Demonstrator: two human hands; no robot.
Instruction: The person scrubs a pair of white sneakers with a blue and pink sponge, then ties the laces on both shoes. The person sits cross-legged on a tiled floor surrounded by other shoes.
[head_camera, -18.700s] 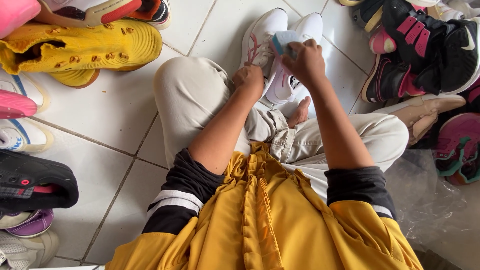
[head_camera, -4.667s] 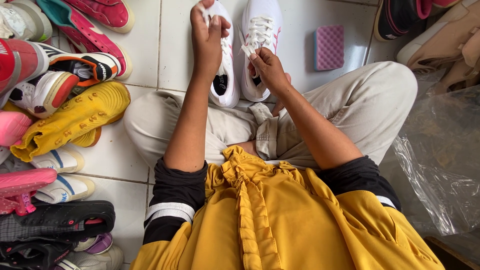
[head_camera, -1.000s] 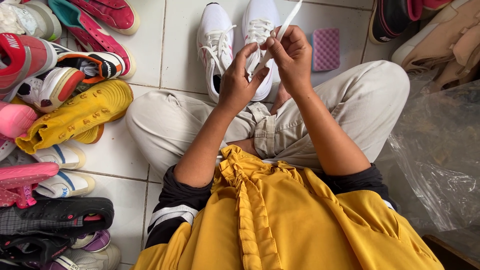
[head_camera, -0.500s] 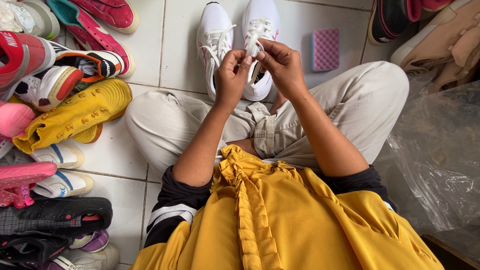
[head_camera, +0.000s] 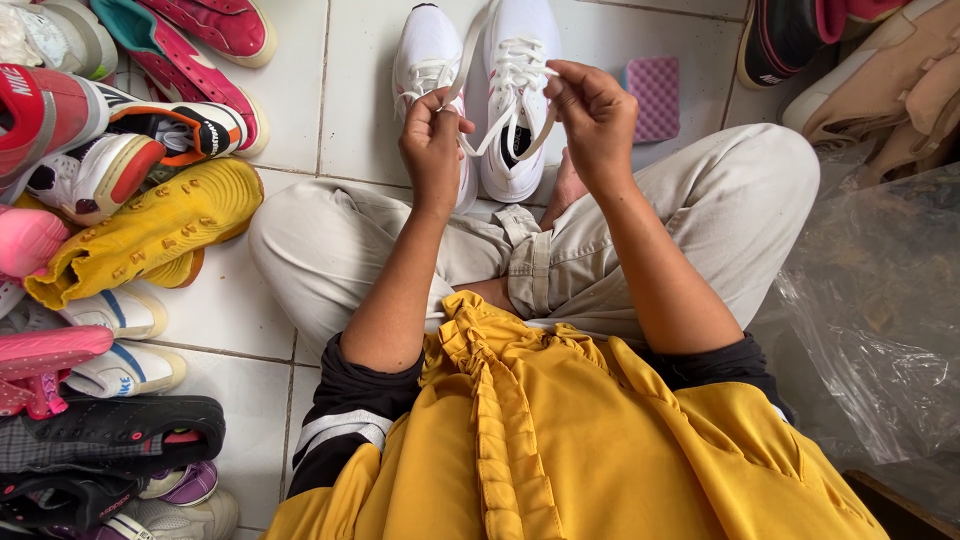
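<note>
Tiled floor (head_camera: 300, 90) first; the person sits cross-legged on it, with a heap of shoes down the left side, a yellow shoe (head_camera: 140, 235) the biggest of them, and a clear plastic bag (head_camera: 880, 330) crumpled at right; a pink sponge (head_camera: 655, 95) lies just beside the pair being worked on.

That pair: two white sneakers, toes pointing away, side by side between the knees; the right sneaker (head_camera: 520, 100) is the one being laced, the left sneaker (head_camera: 425, 70) sits touching it.

Left hand (head_camera: 432, 145) is pinched tight on one end of the white lace (head_camera: 500, 125); right hand (head_camera: 595, 110) is pinched on the other end, raised a bit above the shoe; the lace runs taut between them and down to the eyelets.

To do this bit well, I'd say keep both ends even in length, pull snug without puckering the upper, and keep the lace flat, not twisted, at each eyelet; can't tell from here how many eyelets are filled.
</note>
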